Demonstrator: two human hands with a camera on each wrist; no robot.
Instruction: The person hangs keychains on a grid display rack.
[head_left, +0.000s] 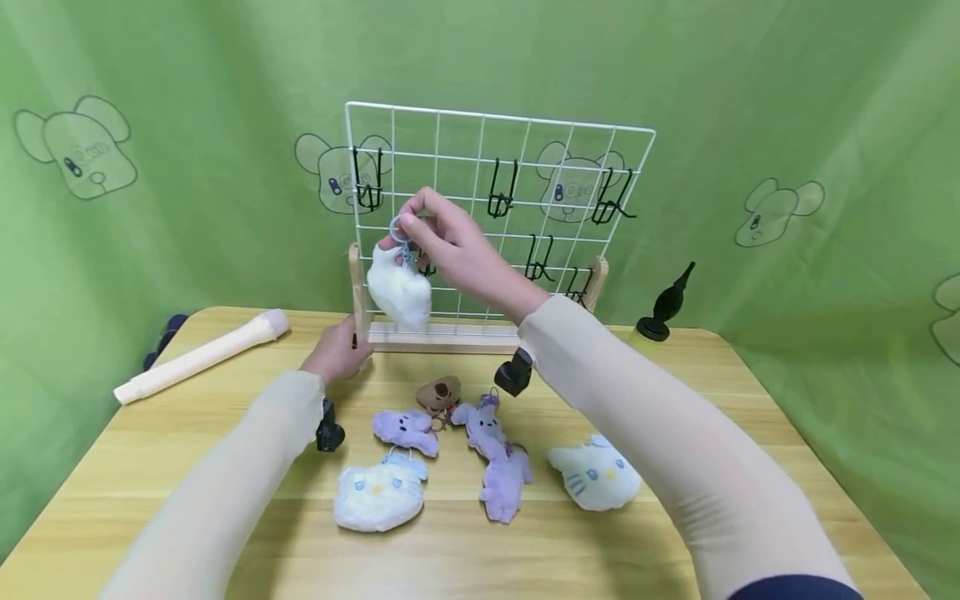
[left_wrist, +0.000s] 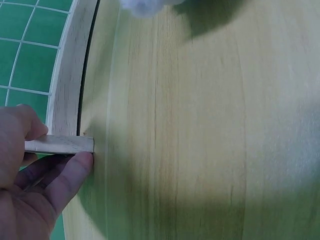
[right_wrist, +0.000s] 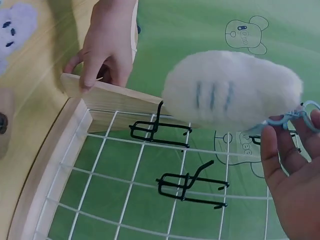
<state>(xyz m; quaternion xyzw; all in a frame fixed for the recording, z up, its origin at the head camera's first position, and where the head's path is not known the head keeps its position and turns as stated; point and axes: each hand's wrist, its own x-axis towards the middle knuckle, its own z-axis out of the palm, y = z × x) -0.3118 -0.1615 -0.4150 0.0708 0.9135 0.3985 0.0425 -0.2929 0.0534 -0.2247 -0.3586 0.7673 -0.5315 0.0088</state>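
My right hand (head_left: 457, 246) pinches the light-blue key ring (head_left: 398, 228) of a white plush keychain (head_left: 401, 287), which dangles before the left part of a white wire grid rack (head_left: 495, 117). In the right wrist view, blue stripes show on the side of the plush (right_wrist: 232, 90). Down at the rack's left end, my left hand (head_left: 337, 350) grips the wooden side piece, its thumb and fingers on either face of the wood (left_wrist: 65, 144) in the left wrist view. Black wire hooks (right_wrist: 192, 187) hang on the grid, some close behind the plush.
On the table (head_left: 315, 558) lie a white cat-face plush (head_left: 378, 496), another (head_left: 600, 475) at the right, several purple plush keychains (head_left: 405, 429) and a brown one (head_left: 438, 393). A white tube-shaped object (head_left: 202, 354) lies at left; a black-nozzled blower (head_left: 663, 308) stands back right.
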